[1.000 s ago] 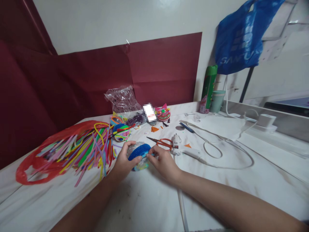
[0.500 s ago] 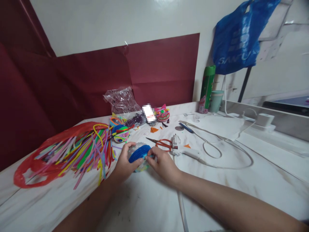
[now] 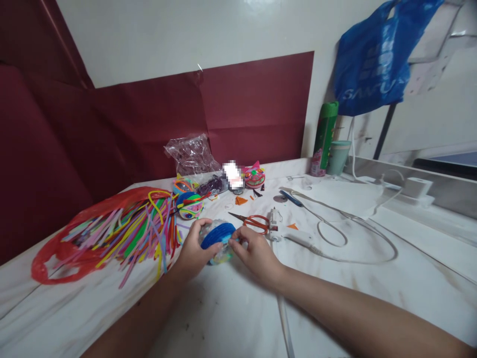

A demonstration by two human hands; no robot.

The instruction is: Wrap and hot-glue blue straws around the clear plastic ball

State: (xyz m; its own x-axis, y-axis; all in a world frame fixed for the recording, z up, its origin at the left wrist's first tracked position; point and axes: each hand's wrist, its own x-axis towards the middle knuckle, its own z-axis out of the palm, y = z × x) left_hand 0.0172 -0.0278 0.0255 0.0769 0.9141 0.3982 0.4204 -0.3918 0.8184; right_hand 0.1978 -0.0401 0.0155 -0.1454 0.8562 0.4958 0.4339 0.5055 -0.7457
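Observation:
My left hand [image 3: 194, 251] cups a clear plastic ball [image 3: 218, 239] wound round with blue pipe cleaner, fingers curled about its left side. On the ball's right side, my right hand [image 3: 256, 253] pinches the blue pipe cleaner's end with thumb and fingertips. The ball is held just above the white table [image 3: 231, 308], near its middle. Red-handled scissors [image 3: 253, 222] and a white glue gun [image 3: 290, 233] lie just behind my right hand.
A red bag of coloured pipe cleaners [image 3: 122, 231] spreads at the left. Finished decorated balls [image 3: 190, 205] and a pink cat-shaped one [image 3: 254, 177] sit behind. A white cable [image 3: 354, 238] loops at the right. A green spray can [image 3: 324, 136], a teal cup [image 3: 339, 156] and a hanging blue bag [image 3: 376, 54] stand at the back right.
Both hands stay on the ball with only slight shifts of the right fingertips along the blue winding. The view has drifted a little.

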